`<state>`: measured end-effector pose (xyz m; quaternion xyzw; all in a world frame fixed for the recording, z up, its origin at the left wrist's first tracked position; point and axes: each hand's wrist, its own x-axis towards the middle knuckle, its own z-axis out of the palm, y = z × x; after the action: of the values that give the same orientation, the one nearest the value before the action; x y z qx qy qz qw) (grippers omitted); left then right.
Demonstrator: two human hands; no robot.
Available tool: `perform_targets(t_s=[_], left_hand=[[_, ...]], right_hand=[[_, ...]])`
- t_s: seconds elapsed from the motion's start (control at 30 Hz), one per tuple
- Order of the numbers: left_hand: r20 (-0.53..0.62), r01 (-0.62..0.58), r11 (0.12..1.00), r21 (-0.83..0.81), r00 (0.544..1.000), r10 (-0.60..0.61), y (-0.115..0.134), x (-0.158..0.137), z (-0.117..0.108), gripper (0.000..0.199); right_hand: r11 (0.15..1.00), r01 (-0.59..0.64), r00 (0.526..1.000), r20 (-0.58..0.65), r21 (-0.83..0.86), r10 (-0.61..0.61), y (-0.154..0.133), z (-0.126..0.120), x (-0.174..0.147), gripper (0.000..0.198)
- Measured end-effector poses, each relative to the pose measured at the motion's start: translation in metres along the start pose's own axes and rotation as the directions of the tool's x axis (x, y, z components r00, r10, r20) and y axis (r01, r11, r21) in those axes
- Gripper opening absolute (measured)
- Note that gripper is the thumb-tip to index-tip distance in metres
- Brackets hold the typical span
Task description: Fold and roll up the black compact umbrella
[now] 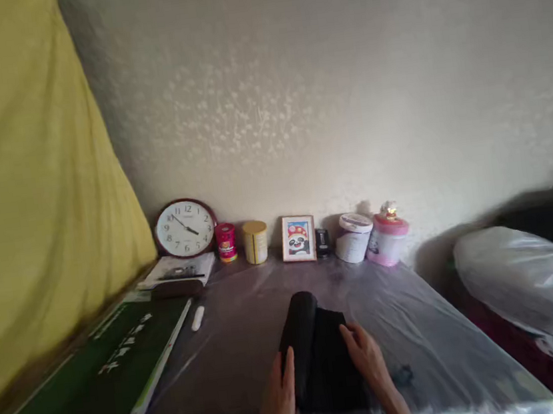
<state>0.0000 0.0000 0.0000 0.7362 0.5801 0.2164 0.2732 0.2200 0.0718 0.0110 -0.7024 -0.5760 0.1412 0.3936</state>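
Observation:
A black flexible sheet (332, 354), like a mat or thick cloth, lies near the front middle of the table, its left part wound into a roll. My left hand (279, 395) grips the lower left side of the roll, with thumb and fingers curved along it. At the sheet's flat right edge, my right hand (365, 357) holds the border with bent fingers. The fingertips under the sheet are hidden. A small dark crumpled thing (402, 374) lies just right of my right wrist, too blurred to name.
A large green book (77, 386) covers the table's left side, with a dark case (176, 290) and a white oval object (198, 318) near it. Along the wall stand a clock (185, 228), tins, a panda picture frame (298, 238) and tubs. Plastic-wrapped bundles (532, 276) sit right.

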Motion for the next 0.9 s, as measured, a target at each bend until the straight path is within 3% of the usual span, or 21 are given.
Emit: perform_targets(t_s=[0.3, 0.57, 0.77, 0.9], left_hand=[[-0.031, -0.1, 0.995, -0.016, 0.995, 0.1, -0.019, 0.007, 0.015, 0.105], [-0.083, -0.104, 0.994, 0.016, 0.991, 0.105, -0.018, 0.007, 0.02, 0.105], [-0.106, -0.092, 0.99, 0.108, 0.989, 0.104, -0.017, 0.01, 0.024, 0.105], [-0.121, -0.049, 0.985, 0.163, 0.99, 0.07, -0.016, 0.013, 0.028, 0.105]], right_hand=[[0.999, 0.022, 0.999, -0.032, -0.03, -0.023, -0.008, 0.004, 0.008, 0.033], [0.995, 0.013, 1.0, -0.019, 0.103, -0.011, -0.046, -0.001, 0.02, 0.033], [0.947, -0.026, 1.0, 0.019, 0.32, 0.021, -0.079, 0.019, 0.026, 0.034], [0.938, -0.047, 0.998, 0.062, 0.344, 0.027, -0.096, 0.041, 0.027, 0.029]])
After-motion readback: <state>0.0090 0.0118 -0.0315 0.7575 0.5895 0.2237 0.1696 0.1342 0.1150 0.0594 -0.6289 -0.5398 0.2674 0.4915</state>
